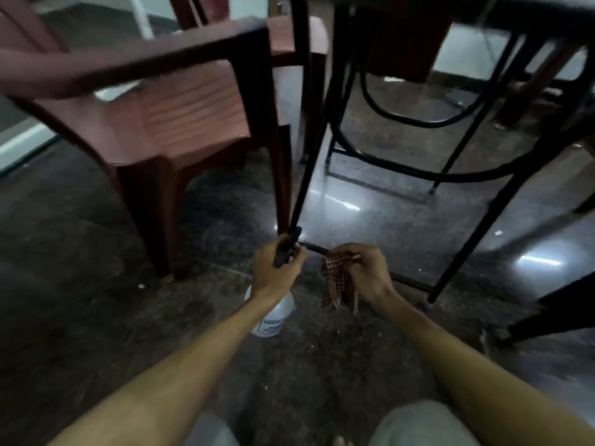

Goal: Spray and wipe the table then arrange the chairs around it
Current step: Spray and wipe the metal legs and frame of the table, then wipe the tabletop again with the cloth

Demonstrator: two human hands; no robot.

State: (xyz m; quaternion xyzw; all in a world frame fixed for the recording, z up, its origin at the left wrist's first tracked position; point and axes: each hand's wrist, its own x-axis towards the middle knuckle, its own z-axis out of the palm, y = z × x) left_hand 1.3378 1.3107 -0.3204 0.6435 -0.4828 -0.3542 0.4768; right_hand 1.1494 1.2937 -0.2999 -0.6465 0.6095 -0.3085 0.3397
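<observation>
Translucent plastic spray bottle (273, 317) is low down, near centre, just above or on the floor (96, 284); can't tell which. Likely light and rigid, part-full at most, liquid level not readable. Smooth body could be slippery if wet, so the black trigger head (285, 249) is the sensible grip point, and that's where the left hand (277, 272) has it: fingers (297, 255) curled around the neck and trigger, bottle hanging below the wrist. Checked red-and-white cloth (338, 281) is soft and limp, no stiffness, best bunched in the fist. The right hand (363, 272) holds it that way, fingers (347, 252) closed on the upper part and the loose end dangling, right at the table's low cross bar (317, 249), just right of the black metal leg (309, 156). Whether the cloth touches the bar isn't clear. Brown plastic chair (180, 117) stands far left, close beside the table leg; probably light and stiff, easy to drag by the armrest or back. The tabletop (547, 8) is only an edge at far top right, surface not visible from here.
</observation>
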